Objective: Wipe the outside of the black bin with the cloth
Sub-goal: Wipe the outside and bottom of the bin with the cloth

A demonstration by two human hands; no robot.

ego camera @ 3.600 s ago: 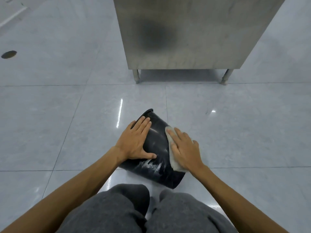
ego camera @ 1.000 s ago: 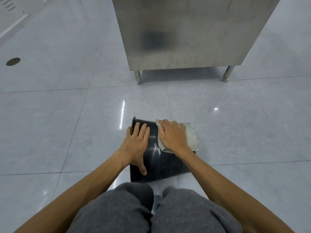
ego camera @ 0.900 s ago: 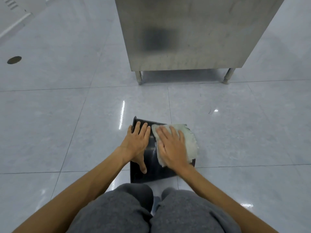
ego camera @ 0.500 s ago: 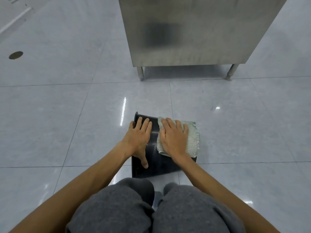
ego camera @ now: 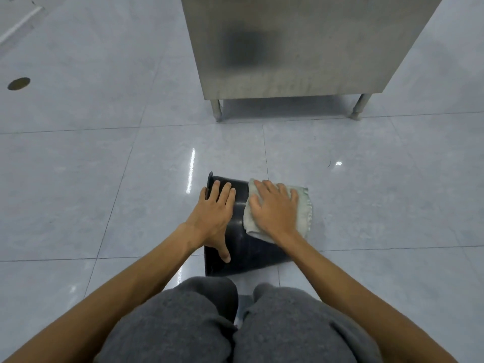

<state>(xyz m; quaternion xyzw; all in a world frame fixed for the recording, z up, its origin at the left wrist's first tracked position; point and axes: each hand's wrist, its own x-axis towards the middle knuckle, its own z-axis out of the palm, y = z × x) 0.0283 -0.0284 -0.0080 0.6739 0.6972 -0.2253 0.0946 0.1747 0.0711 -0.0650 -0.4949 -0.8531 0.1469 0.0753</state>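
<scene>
The black bin lies on its side on the tiled floor, just beyond my knees. My left hand rests flat on its left part, fingers spread, thumb pointing back toward me. A pale grey-green cloth is spread over the bin's right side. My right hand presses down flat on the cloth with the fingers apart. The bin's right half is hidden under the cloth and hand.
A stainless steel cabinet on short legs stands about one tile beyond the bin. A round floor drain sits far left. Grey tiled floor surrounds the bin. My grey-trousered knees fill the bottom.
Since 3.6 s ago the bin has turned from slanted to nearly straight. Over the last second my right hand has slid the cloth back and forth over the bin's right side; my left hand stayed put.
</scene>
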